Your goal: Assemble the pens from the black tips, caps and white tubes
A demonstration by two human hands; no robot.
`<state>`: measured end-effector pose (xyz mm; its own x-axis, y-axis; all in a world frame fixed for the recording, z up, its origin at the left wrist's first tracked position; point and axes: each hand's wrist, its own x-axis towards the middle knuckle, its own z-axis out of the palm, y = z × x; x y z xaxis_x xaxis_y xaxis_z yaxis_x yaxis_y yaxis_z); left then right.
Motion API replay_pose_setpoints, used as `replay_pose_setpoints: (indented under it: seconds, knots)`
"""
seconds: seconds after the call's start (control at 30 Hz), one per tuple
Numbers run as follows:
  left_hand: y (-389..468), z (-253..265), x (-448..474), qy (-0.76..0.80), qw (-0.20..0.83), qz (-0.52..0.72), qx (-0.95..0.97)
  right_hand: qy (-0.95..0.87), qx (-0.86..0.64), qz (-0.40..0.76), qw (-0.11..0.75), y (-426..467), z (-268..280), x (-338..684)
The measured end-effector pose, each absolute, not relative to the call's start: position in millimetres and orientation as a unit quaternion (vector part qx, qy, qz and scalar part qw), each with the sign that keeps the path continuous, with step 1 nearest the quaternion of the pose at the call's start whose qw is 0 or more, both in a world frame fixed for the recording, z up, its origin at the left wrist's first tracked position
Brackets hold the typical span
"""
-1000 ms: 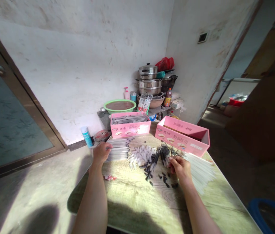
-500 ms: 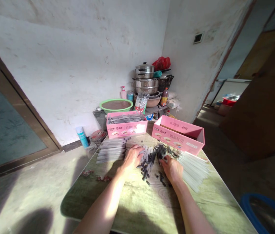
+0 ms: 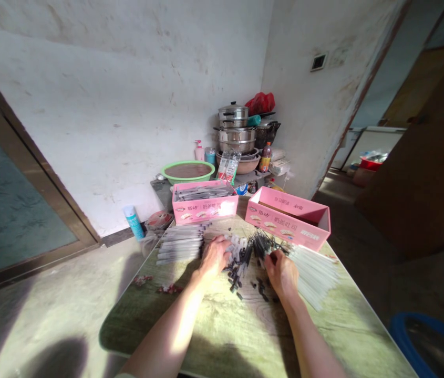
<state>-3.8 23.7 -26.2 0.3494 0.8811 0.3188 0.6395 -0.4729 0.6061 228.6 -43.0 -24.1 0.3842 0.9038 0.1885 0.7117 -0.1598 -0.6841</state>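
Observation:
My left hand (image 3: 216, 255) rests at the left of a heap of small white plastic pieces (image 3: 237, 242), fingers curled down among them; what they hold is hidden. Small black caps (image 3: 234, 283) lie scattered between my hands. My right hand (image 3: 282, 270) is pinched closed beside a bunch of thin dark pen refills (image 3: 260, 242); its fingertips are too small and shaded to show what is in them. Translucent white tubes like pen barrels (image 3: 312, 275) fan out to the right of it. Left of my left hand lies a row of filled pen-like sticks (image 3: 180, 244).
At the table's back stand a pink box (image 3: 205, 211) filled with pen-like sticks and a second pink box (image 3: 287, 223). Behind them are a green-rimmed basin (image 3: 187, 171), stacked steel pots (image 3: 236, 137) and a bottle (image 3: 265, 157). A blue spray can (image 3: 133, 223) stands on the floor.
My right hand has shifted slightly right, away from the bunch of dark refills. My left hand has stayed nearly in place by the white pieces.

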Motion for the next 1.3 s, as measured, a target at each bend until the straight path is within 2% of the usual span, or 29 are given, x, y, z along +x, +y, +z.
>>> replay_pose_setpoints:
  seconds: [0.1,0.2,0.37,0.57,0.77,1.0,1.3]
  knots:
    - [22,-24,-2,0.479,0.197,0.332,0.788,-0.452,-0.616,0.337,0.55,-42,-29,230]
    - [19,-19,2,0.47,0.255,0.387,0.751,-0.358,-0.499,0.496,0.614,-43,-28,230]
    - [18,-14,6,0.441,0.35,0.451,0.692,-0.279,-0.416,0.591,0.632,-44,-23,235]
    - [23,-17,5,0.391,0.527,0.463,0.595,-0.311,-0.395,0.629,0.593,-47,-20,229]
    - [21,-15,3,0.358,0.58,0.459,0.57,-0.321,-0.392,0.632,0.587,-51,-12,221]
    - [21,-16,-1,0.387,0.527,0.442,0.614,-0.329,-0.404,0.61,0.597,-52,-10,219]
    - [21,-9,-18,0.504,0.282,0.348,0.738,-0.317,-0.421,0.565,0.635,-49,-13,231]
